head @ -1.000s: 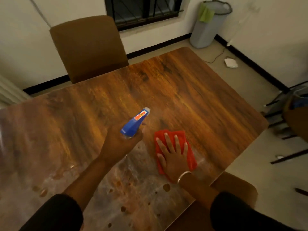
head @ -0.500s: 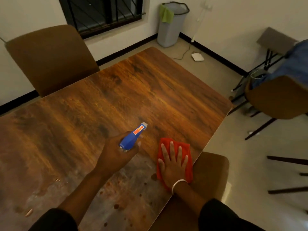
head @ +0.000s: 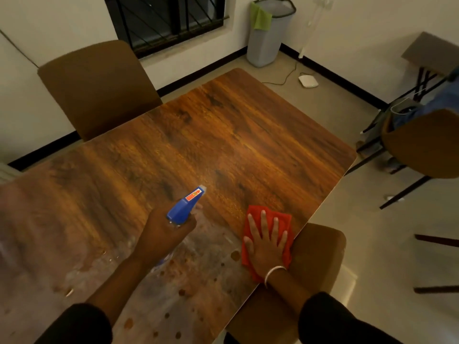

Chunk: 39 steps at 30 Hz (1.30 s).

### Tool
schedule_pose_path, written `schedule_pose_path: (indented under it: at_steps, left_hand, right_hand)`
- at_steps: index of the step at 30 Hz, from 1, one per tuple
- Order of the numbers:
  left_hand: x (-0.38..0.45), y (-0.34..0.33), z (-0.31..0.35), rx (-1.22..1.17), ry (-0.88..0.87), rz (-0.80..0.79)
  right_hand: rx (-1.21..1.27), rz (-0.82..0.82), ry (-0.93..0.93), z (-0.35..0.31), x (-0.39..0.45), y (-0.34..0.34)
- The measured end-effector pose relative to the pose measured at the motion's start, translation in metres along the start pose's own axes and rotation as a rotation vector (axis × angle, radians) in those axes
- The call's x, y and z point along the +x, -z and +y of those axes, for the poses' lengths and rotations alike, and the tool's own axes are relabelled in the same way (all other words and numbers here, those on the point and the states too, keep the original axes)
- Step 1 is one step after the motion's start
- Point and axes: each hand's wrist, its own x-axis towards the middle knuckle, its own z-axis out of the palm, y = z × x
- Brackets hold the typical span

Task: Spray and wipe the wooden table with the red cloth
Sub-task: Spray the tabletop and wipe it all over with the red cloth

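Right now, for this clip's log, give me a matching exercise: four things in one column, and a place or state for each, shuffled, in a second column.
Things:
1. spray bottle
2. red cloth
3. bin
4. green rag

Places or states:
A. stands on the floor in the far corner
B. gripped in the left hand
C. hangs over a rim
D. flat on the table under the right hand

Pairs: 1-B, 2-D, 3-A, 4-C
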Motion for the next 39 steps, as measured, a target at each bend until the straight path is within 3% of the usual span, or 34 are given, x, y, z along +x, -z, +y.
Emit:
schedule_pose_path:
  at_steps: [4,7,12,20,29,35,39]
  left_hand:
    - [-0.013,0.017,-0.005,0.046,0.058,0.014]
    - [-0.025,0.029,-0.01,0.056,0.107,0.063]
    - [-0.044,0.041,-0.014,0.1,0.17,0.159]
    - [-0.073,0.047,-0.011,0.017,0.2,0.24]
    - [-0.086,0.058,-0.019,-0.002,0.223,0.338]
    - [-0.105,0.066,-0.022,-0.028,0.23,0.426]
    - [-0.117,0.069,-0.027,0.014,0.326,0.319]
  right_hand:
    - [-0.03,-0.027,0.036,0.005,0.01,0.006]
    - [-0.074,-0.023,0.094,-0.029,0.045,0.015]
    - [-0.174,-0.049,0.331,-0.096,0.097,0.029]
    - [-0.294,-0.129,0.745,-0.091,0.072,0.016]
    - [-0.265,-0.143,0.683,-0.216,0.134,0.028]
    - [-0.367,-0.153,0.871,-0.176,0.082,0.007]
    - [-0.412,-0.111,0.877,-0.173,0.102,0.023]
